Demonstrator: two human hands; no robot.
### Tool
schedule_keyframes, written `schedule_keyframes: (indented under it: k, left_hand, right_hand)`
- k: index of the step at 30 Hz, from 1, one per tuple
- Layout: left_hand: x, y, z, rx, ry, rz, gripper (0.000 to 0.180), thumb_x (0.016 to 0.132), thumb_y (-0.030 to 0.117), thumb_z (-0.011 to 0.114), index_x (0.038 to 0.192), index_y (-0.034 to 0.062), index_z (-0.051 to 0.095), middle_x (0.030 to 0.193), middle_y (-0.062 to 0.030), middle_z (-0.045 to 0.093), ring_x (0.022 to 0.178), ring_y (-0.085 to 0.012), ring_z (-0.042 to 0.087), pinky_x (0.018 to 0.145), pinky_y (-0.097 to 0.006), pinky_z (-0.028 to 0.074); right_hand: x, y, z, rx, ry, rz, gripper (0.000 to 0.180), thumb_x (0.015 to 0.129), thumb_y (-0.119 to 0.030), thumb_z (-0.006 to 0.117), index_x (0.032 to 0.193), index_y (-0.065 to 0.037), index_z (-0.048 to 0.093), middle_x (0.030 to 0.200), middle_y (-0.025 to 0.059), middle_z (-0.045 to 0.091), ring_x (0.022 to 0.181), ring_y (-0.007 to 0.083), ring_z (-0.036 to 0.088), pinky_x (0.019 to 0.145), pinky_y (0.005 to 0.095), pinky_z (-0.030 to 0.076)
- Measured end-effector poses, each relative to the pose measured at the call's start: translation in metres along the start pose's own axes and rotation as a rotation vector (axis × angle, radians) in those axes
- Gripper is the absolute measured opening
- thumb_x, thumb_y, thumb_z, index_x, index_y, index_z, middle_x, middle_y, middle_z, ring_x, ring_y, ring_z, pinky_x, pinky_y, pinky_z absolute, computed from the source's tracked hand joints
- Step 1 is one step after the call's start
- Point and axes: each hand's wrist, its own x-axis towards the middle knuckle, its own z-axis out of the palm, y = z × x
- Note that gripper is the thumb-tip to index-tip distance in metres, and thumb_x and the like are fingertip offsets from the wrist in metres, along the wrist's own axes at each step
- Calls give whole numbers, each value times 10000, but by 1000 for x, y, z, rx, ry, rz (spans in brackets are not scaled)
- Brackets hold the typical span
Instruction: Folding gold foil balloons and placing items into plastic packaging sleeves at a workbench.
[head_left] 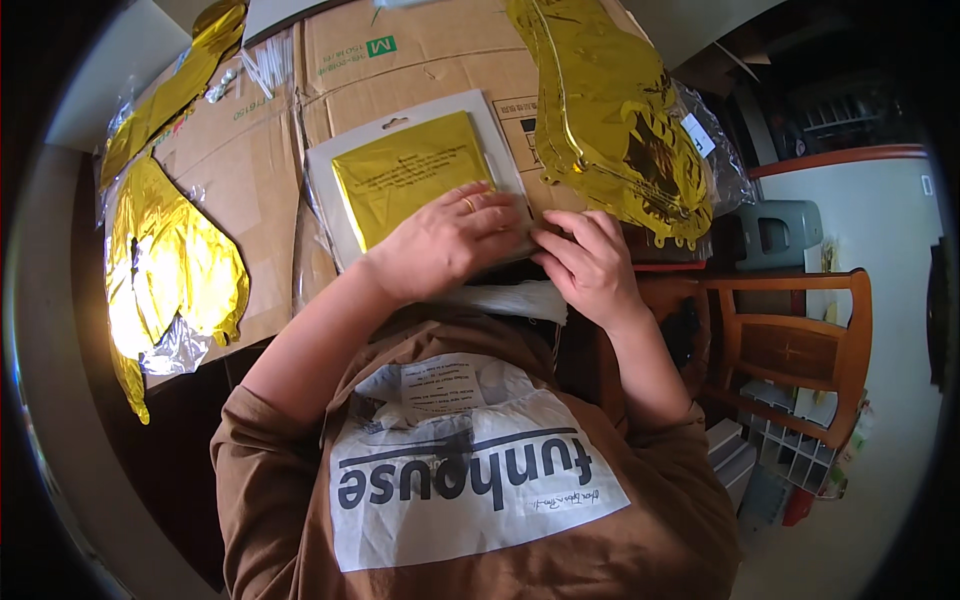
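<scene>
A flat, pale plastic package (475,105) with a hang hole at its far end lies on the cardboard in front of me. Inside it is a folded sheet of gold foil (385,185) with small dark print. My left hand (450,240) lies over the package's near right part, palm down, fingers stretched across it and its thumb hidden. At the right edge of the same package, my right hand (592,265) pinches the plastic between thumb and fingers. The fingertips of both hands come close together there. A ring shows on a left finger.
Flat gold foil balloons (610,120) lie at the right, beside clear plastic wrapping (725,160). More gold foil (180,260) hangs over the left table edge. White sticks (268,65) lie at the far left on the cardboard (440,60). A wooden chair (790,350) stands right.
</scene>
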Motion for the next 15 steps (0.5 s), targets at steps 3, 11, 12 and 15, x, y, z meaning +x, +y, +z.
schedule_keyframes:
  k: [3,11,12,15]
  left_hand:
    - [-3,-9,2,-22,56,-23,310,825,94,709,1125,19,730,1209,-139,672,1220,-325,625,1074,-457,484]
    - [-4,-6,7,-101,90,-74,281,805,55,734,1082,8,745,1184,-142,684,1190,-332,641,1047,-447,502]
    - [-3,-5,6,-115,94,-76,285,802,48,735,1084,7,745,1184,-142,685,1191,-332,641,1046,-446,502]
    - [-2,-1,5,-160,93,-73,295,788,29,738,1082,3,745,1181,-142,688,1189,-336,641,1043,-445,505]
  right_hand:
    - [3,5,2,38,2,-4,279,749,-92,819,1014,-76,732,1097,40,650,946,260,595,861,398,487]
    - [15,9,0,103,-71,23,265,739,-78,821,980,-77,711,989,42,613,923,264,600,862,395,473]
    - [15,8,-2,106,-80,24,271,737,-76,820,982,-76,704,981,43,608,917,263,598,857,395,471]
    - [15,6,-5,92,-94,15,276,736,-67,813,979,-73,683,955,47,595,897,264,591,842,396,462]
